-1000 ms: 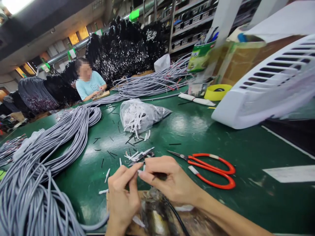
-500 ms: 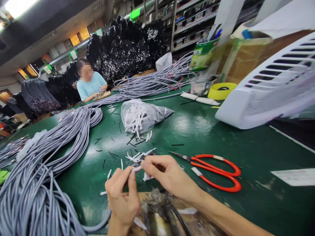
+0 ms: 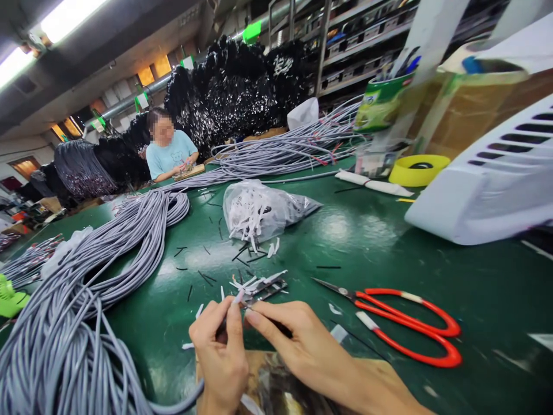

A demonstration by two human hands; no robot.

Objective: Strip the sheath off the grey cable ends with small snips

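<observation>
My left hand (image 3: 221,351) and my right hand (image 3: 294,346) meet at the near edge of the green table (image 3: 371,242). Both pinch a small white strip (image 3: 238,298) with a thin dark piece under it, fingertips touching. Just beyond my fingers lies a little heap of white strips (image 3: 258,284). Under my wrists sits a brown board (image 3: 276,380) with shiny dark stuff on it. Red-handled scissors (image 3: 406,325) lie to the right of my right hand, blades pointing left.
A clear bag of white strips (image 3: 263,210) sits mid-table. Thick bundles of grey cable (image 3: 86,276) fill the left side and run to the back. A white fan housing (image 3: 492,184), yellow tape roll (image 3: 417,168) and boxes stand right. Another person (image 3: 168,147) works at the far end.
The view has shifted, so everything sits lower and further right. My hands stay together on the strip, with the right fingers now closer to the left thumb.
</observation>
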